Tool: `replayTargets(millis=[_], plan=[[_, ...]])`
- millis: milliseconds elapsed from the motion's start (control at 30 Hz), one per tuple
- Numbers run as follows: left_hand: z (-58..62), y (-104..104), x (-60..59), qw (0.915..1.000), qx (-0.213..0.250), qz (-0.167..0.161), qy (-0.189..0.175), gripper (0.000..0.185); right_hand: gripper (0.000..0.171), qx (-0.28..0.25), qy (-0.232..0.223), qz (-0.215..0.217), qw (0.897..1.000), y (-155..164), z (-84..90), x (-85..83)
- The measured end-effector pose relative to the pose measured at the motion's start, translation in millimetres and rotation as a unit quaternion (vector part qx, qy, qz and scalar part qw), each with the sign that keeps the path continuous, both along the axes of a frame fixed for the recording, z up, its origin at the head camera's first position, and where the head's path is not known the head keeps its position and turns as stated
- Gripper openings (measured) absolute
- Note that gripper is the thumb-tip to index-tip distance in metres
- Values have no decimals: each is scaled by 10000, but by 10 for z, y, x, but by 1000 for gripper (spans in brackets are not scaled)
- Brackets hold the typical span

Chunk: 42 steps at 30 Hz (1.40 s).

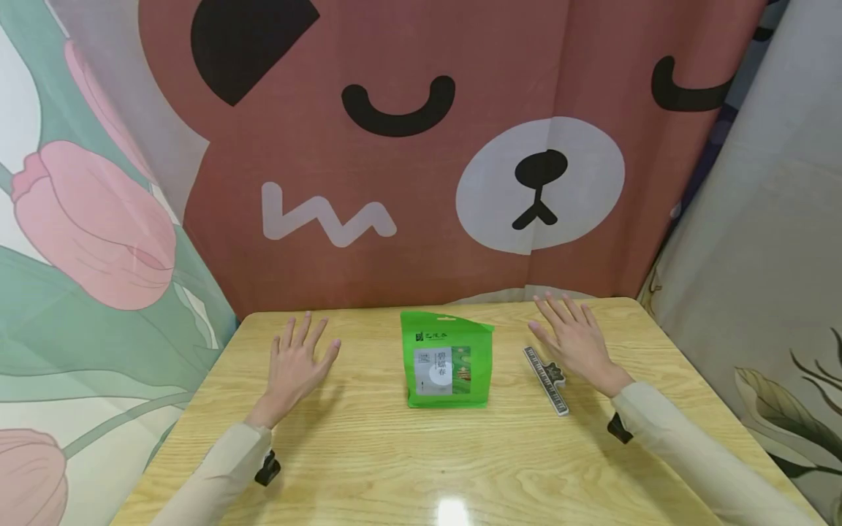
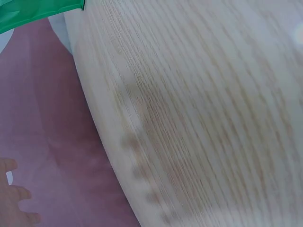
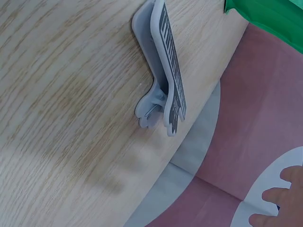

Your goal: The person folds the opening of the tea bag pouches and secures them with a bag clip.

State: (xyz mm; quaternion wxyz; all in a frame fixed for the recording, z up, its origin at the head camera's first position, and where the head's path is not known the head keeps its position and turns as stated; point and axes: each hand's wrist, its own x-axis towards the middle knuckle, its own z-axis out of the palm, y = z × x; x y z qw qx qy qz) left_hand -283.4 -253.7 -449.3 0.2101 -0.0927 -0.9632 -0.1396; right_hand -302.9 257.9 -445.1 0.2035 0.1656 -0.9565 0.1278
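Note:
A bright green tea pouch point(image 1: 449, 365) with a printed label stands upright on the wooden table, between the two hands. To its right lies a grey bag clip point(image 1: 547, 381) with a dark striped pattern; the right wrist view shows the clip point(image 3: 163, 66) from the side, its jaws together. My left hand point(image 1: 299, 372) hovers over the table left of the pouch, fingers spread, holding nothing. My right hand point(image 1: 575, 343) is held above the table just beyond the clip, fingers straight and apart from it. A corner of the pouch point(image 2: 38, 12) shows in the left wrist view.
The wooden table point(image 1: 368, 467) has rounded far corners. Behind it hangs a curtain point(image 1: 395, 168) with a bear face, and flowered cloth point(image 1: 99, 234) hangs at the left. A small black device point(image 1: 268, 467) sits under the left wrist, another black device point(image 1: 620, 428) under the right.

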Motion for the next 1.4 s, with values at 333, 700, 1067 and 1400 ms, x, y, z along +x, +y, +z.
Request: replayTargets(millis=[333,700,1067,1400], plan=[[5,-1,13,9999,68,-99,44,67,65,-84,55,58,9999,-15,4,0],[23,30,8,9998,120,-115,134,66,64,-1,127,117,9999,-41,25,-10],[58,41,22,9996,220,-131,89,65,64,-83,120,169,9997,-86,49,13],[83,70,22,9995,262,-148,-37,65,63,-130,151,291,9994,-135,93,39]])
